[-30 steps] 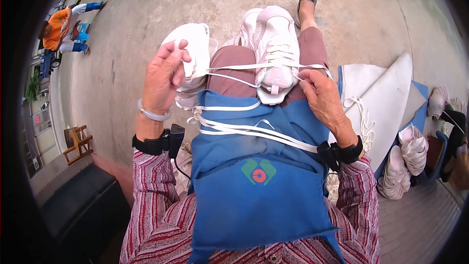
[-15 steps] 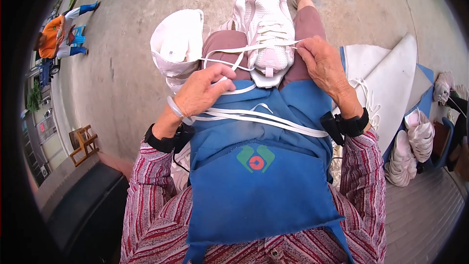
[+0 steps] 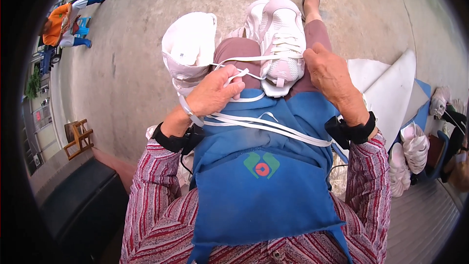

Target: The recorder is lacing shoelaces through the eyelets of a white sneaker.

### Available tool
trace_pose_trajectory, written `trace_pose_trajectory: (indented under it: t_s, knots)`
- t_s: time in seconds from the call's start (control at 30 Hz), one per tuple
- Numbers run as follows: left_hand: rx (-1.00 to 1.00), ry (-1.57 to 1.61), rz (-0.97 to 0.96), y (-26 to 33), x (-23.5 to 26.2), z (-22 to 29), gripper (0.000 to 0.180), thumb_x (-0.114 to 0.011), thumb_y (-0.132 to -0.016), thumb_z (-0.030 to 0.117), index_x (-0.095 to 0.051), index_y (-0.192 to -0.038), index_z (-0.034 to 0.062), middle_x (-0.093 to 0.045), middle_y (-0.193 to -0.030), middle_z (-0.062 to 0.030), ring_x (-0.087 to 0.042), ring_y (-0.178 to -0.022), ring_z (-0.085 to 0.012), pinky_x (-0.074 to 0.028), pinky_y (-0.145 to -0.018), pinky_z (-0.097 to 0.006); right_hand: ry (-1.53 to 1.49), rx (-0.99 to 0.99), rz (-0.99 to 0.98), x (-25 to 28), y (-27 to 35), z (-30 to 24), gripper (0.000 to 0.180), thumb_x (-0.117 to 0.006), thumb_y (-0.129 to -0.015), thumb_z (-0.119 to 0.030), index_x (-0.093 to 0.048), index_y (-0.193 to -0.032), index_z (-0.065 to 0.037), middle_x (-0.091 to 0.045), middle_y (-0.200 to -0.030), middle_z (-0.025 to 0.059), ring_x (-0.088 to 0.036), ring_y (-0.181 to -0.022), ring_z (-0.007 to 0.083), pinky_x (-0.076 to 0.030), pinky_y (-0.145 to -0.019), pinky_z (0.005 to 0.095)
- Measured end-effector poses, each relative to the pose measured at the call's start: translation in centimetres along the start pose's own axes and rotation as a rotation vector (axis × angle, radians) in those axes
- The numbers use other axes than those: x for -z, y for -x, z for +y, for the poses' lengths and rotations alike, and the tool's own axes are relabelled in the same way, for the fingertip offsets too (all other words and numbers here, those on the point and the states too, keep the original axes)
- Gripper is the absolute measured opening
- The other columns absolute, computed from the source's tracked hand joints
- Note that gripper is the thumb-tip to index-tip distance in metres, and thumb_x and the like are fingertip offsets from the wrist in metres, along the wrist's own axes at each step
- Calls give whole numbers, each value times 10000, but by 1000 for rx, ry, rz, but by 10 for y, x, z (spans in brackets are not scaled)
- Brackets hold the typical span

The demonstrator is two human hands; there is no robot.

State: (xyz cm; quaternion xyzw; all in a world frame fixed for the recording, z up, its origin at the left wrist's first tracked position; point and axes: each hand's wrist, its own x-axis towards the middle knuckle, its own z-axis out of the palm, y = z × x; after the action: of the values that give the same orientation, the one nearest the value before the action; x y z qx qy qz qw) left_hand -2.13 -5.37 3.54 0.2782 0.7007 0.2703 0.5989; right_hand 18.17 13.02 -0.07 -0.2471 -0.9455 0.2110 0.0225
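Shoelace, flat and white, is pinched in the left hand, thumb and fingertips drawn together on it with a short bit poking out. The right hand is curled closed where the strand reaches it; its fingertips are partly hidden, but they seem to grip the lace. Between the hands, the lace crosses the white-and-pink sneaker, which lies at the far edge of the blue apron, pull loop toward that edge.

Several crosswise rows sit on the sneaker, so its lacing looks partly done; the loose strand and lack of a visible bow suggest some remains. More laces stretch over the apron toward its right edge. A second sneaker is beside the left knee, a third just left of the first; whether either is laced, I cannot tell.
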Motion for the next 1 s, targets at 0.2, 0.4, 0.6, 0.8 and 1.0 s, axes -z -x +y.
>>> trace_pose_trajectory:
  t_s: [0.2, 0.4, 0.6, 0.8, 1.0]
  knots:
    - [-194, -102, -98, -12, -6, -14, 296, -444, -990, 329, -549, -1005, 52, -455, -631, 28, -390, -500, -45, -299, -438, -189, -87, -73, 33, -6, 0, 4, 98, -544, -836, -90, -604, -821, -13, -597, -839, 172, -614, -826, 358, -488, -705, 433]
    - [-291, -93, -74, -20, -7, -8, 381, -408, -998, 375, -570, -945, 35, -411, -623, 35, -353, -514, -55, -299, -469, -205, -445, -233, 235, -16, 14, 9, 160, -613, -845, -170, -637, -856, -12, -631, -856, 176, -605, -796, 345, -473, -696, 399]
    - [-339, -249, 24, -32, -16, -6, 424, -336, -1002, 365, -531, -909, 1, -567, -751, -165, -552, -695, -323, -435, -663, -408, -295, -179, 345, -27, 13, -3, 132, -640, -823, -153, -632, -895, -42, -610, -846, 150, -595, -802, 333, -458, -711, 412]
    - [-611, -524, 133, -46, -16, -15, 401, -388, -990, 365, -549, -944, 2, -547, -738, -139, -531, -649, -250, -432, -643, -361, 116, -84, 412, -17, 29, -20, 304, -713, -753, -196, -592, -998, -62, -560, -910, 121, -545, -847, 312, -420, -754, 412]
    - [-398, -372, 52, -44, -15, -3, 360, -413, -974, 301, -605, -911, 2, -608, -761, -166, -587, -743, -326, -453, -709, -387, 223, -101, 341, -33, 22, -24, 186, -649, -776, -154, -553, -874, -30, -532, -833, 138, -564, -793, 304, -461, -705, 395]
